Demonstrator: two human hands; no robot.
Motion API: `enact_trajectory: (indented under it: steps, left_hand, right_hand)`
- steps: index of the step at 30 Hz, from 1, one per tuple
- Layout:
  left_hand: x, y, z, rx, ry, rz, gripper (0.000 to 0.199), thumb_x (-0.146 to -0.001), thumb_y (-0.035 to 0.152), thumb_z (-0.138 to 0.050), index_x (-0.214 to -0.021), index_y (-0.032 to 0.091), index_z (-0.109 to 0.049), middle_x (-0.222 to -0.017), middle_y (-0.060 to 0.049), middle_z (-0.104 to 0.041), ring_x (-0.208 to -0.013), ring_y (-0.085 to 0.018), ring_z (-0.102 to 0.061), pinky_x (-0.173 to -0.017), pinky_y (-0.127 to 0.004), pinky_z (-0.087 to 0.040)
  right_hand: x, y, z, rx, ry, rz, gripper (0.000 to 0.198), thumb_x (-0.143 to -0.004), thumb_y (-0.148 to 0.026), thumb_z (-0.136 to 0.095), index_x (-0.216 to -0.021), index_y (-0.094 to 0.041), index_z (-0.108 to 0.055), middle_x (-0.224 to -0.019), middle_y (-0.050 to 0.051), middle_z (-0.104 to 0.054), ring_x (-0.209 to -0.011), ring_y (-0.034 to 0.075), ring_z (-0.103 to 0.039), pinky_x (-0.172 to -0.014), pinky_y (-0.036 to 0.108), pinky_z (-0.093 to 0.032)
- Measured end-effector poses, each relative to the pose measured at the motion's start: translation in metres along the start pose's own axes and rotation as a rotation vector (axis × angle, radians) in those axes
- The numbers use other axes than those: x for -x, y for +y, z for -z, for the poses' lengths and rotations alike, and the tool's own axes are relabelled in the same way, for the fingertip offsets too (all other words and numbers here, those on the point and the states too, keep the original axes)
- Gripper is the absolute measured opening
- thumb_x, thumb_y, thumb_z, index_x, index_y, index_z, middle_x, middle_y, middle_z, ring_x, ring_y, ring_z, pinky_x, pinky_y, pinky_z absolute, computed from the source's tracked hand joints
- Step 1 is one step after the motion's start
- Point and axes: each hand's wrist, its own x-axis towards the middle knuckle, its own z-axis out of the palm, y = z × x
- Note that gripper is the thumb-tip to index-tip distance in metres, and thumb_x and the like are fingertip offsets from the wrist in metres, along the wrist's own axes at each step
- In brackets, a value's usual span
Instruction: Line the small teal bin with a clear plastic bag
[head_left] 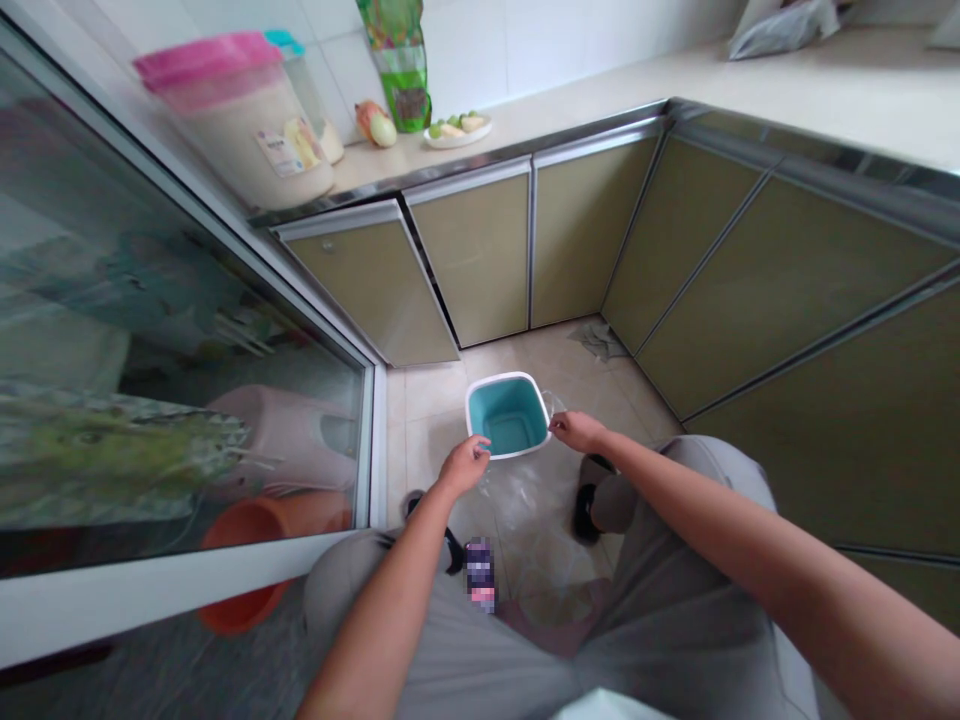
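Note:
A small square bin point(510, 412), teal inside with a white rim, stands on the tiled floor in the corner of the kitchen. A thin clear plastic bag point(529, 505) hangs between my hands, just in front of the bin. My left hand point(465, 463) pinches one edge of the bag at the bin's near left corner. My right hand point(577, 431) pinches the other edge at the bin's right side. The bag is almost see-through and its outline is hard to follow.
Beige cabinet doors point(480, 260) line the corner under a pale counter point(570, 110) with a plate of food, a green packet and a pink-lidded container point(240, 120). A glass sliding door point(150, 360) stands at left. A grey rag point(596, 340) lies on the floor.

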Motion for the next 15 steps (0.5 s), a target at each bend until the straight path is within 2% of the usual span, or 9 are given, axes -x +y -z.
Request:
enact_trajectory:
  steps: [3,6,8,10,12,13,15]
  left_hand:
    - [0.025,0.013,-0.002,0.067,-0.12,-0.027,0.019,-0.093,0.035,-0.064,-0.1,0.02,-0.073,-0.069,0.001,-0.062,-0.063,-0.015,-0.056,-0.063,-0.026,-0.043]
    - [0.039,0.044,0.012,0.244,-0.227,-0.05,0.043,-0.094,0.059,-0.058,-0.091,0.018,-0.071,-0.066,-0.002,-0.057,-0.065,-0.017,-0.055,-0.064,-0.029,-0.046]
    - [0.044,0.076,0.035,0.385,-0.207,-0.102,0.063,-0.093,0.077,-0.047,-0.09,0.017,-0.068,-0.063,-0.002,-0.052,-0.065,-0.018,-0.053,-0.067,-0.032,-0.048]
    - [0.054,0.11,0.068,0.463,-0.126,-0.229,0.075,-0.087,0.089,-0.038,-0.086,0.018,-0.063,-0.063,0.0,-0.045,-0.065,-0.018,-0.048,-0.07,-0.034,-0.048]
    - [0.073,0.134,0.104,0.465,-0.09,-0.344,0.082,-0.08,0.097,-0.033,-0.081,0.02,-0.061,-0.067,-0.003,-0.047,-0.07,-0.019,-0.05,-0.075,-0.036,-0.05]
    - [0.088,0.141,0.121,0.467,-0.049,-0.364,0.087,-0.075,0.102,-0.028,-0.077,0.021,-0.06,-0.07,-0.005,-0.05,-0.073,-0.021,-0.052,-0.076,-0.038,-0.051]
    - [0.119,0.142,0.151,0.48,0.088,-0.27,0.093,-0.069,0.106,-0.016,-0.07,0.024,-0.058,-0.068,-0.008,-0.053,-0.075,-0.025,-0.058,-0.074,-0.042,-0.053]
  right_hand:
    - [0.025,-0.014,-0.006,-0.041,-0.071,0.032,0.019,-0.095,-0.026,-0.063,-0.087,-0.019,-0.078,-0.093,0.01,-0.077,-0.086,0.022,-0.069,-0.076,0.028,-0.048]
    - [0.041,-0.023,0.009,-0.173,-0.147,0.065,0.029,-0.096,-0.031,-0.064,-0.07,-0.02,-0.071,-0.075,0.008,-0.072,-0.071,0.02,-0.064,-0.068,0.029,-0.046]
    - [0.048,-0.03,0.039,-0.284,-0.084,0.073,0.044,-0.104,-0.04,-0.05,-0.071,-0.019,-0.07,-0.072,0.008,-0.07,-0.066,0.019,-0.061,-0.066,0.029,-0.045]
    - [0.057,-0.039,0.083,-0.414,0.088,0.109,0.058,-0.108,-0.049,-0.037,-0.071,-0.017,-0.068,-0.068,0.008,-0.066,-0.065,0.018,-0.059,-0.066,0.029,-0.045]
    - [0.077,-0.051,0.132,-0.566,0.247,0.259,0.067,-0.107,-0.063,-0.032,-0.067,-0.018,-0.063,-0.063,0.005,-0.058,-0.062,0.017,-0.054,-0.064,0.029,-0.044]
    - [0.091,-0.058,0.154,-0.631,0.305,0.351,0.07,-0.104,-0.071,-0.029,-0.068,-0.019,-0.061,-0.063,0.004,-0.055,-0.063,0.016,-0.052,-0.064,0.028,-0.044]
    - [0.123,-0.069,0.191,-0.714,0.399,0.447,0.078,-0.099,-0.082,-0.02,-0.064,-0.021,-0.055,-0.063,0.004,-0.051,-0.063,0.017,-0.051,-0.064,0.028,-0.044]
